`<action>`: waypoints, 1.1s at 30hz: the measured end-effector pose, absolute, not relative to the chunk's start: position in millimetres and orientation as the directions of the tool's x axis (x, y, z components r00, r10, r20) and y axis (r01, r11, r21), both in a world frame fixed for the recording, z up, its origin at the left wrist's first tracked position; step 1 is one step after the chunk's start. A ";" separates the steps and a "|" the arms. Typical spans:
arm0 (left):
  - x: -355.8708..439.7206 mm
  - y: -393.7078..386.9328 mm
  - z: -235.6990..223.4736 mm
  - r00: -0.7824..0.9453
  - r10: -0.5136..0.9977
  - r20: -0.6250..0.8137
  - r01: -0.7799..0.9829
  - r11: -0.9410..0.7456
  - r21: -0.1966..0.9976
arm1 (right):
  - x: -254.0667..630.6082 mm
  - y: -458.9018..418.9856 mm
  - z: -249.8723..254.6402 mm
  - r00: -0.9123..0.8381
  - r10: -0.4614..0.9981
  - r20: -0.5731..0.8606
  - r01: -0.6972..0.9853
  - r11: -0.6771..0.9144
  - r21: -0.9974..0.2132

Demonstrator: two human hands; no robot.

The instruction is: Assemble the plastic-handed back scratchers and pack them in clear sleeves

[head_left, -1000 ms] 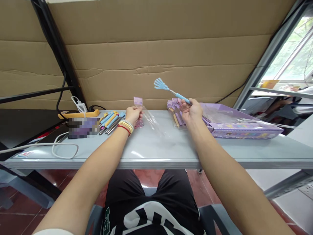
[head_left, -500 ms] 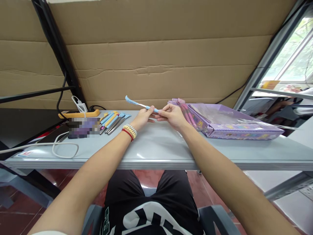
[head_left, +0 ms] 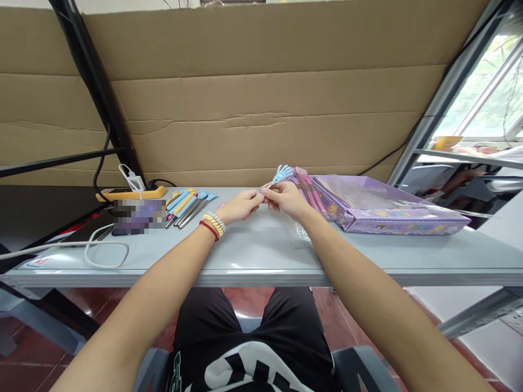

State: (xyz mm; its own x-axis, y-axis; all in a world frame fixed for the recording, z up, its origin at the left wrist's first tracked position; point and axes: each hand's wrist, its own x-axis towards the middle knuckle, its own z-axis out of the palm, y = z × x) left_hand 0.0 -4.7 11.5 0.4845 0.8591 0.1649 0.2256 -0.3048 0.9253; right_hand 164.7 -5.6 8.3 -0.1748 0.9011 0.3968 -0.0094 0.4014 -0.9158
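Observation:
A blue hand-shaped back scratcher (head_left: 281, 173) is held between both hands above the grey table (head_left: 261, 256). My left hand (head_left: 241, 206), with beaded bracelets at the wrist, is closed on its handle end. My right hand (head_left: 286, 198) pinches the thin metal shaft just below the blue claw head, which points up and to the right. The handle is mostly hidden inside my fingers. A crumpled clear plastic bag (head_left: 300, 233) lies on the table under my right wrist.
A row of several more scratchers (head_left: 188, 201) lies left of my hands. A purple box (head_left: 384, 212) with packaged pieces stands at the right. A yellow power strip (head_left: 131, 191), a white cable (head_left: 93, 247) and a blurred object sit at the left. Cardboard lines the back.
The scratcher came from my raised right hand into both hands, and its head swung from pointing left to pointing up-right. My left hand let go of the plastic bag it held.

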 end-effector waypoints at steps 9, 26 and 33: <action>-1.9 -0.8 6.1 0.491 0.769 0.410 0.335 -0.601 0.726 | 143.7 -9.7 6.8 -0.039 0.915 0.401 -0.317 0.370 -0.873; 37.6 -27.3 1.9 0.340 0.824 0.454 0.303 -0.553 0.776 | 146.8 -15.2 25.6 0.139 0.931 0.339 -0.593 0.352 -0.724; 38.4 -29.2 5.0 0.382 0.827 0.412 0.550 -0.562 0.618 | 142.8 -19.2 22.7 0.161 0.929 0.333 -0.569 0.363 -0.738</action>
State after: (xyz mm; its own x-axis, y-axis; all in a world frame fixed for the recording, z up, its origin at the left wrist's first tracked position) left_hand 38.4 -29.2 5.0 0.3819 0.8273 0.4120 0.5502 -0.5617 0.6178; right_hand 142.8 -19.2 22.7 0.1607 0.9293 0.3326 -0.5692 0.3625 -0.7380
